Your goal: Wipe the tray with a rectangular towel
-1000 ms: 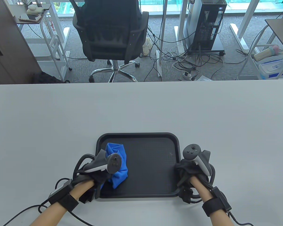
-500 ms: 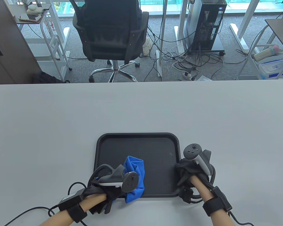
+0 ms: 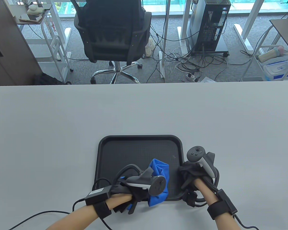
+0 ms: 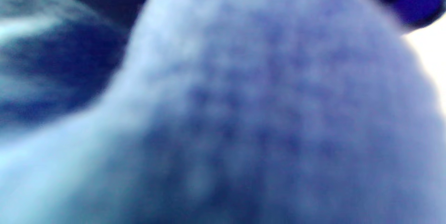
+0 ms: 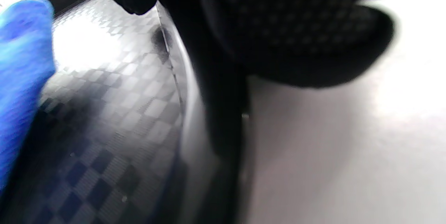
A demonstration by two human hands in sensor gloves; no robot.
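Observation:
A black tray [image 3: 139, 148] lies on the white table near its front edge. My left hand [image 3: 144, 191] grips a bunched blue towel [image 3: 161, 175] and presses it on the tray's near right part. The towel fills the left wrist view [image 4: 244, 112] as a blur. My right hand [image 3: 189, 177] holds the tray's right rim. In the right wrist view the gloved fingers [image 5: 223, 77] sit on the rim [image 5: 188, 119], with the towel [image 5: 21, 60] at the left over the tray's textured floor.
The white table [image 3: 62, 119] stretches wide around the tray. Cables run from both wrists over the table's front edge. An office chair [image 3: 112, 36] and a computer tower [image 3: 211, 26] stand on the floor beyond the table's far edge.
My left hand has slid the towel from the tray's left side toward me and to the right, along the near edge. My right hand has stayed on the right rim.

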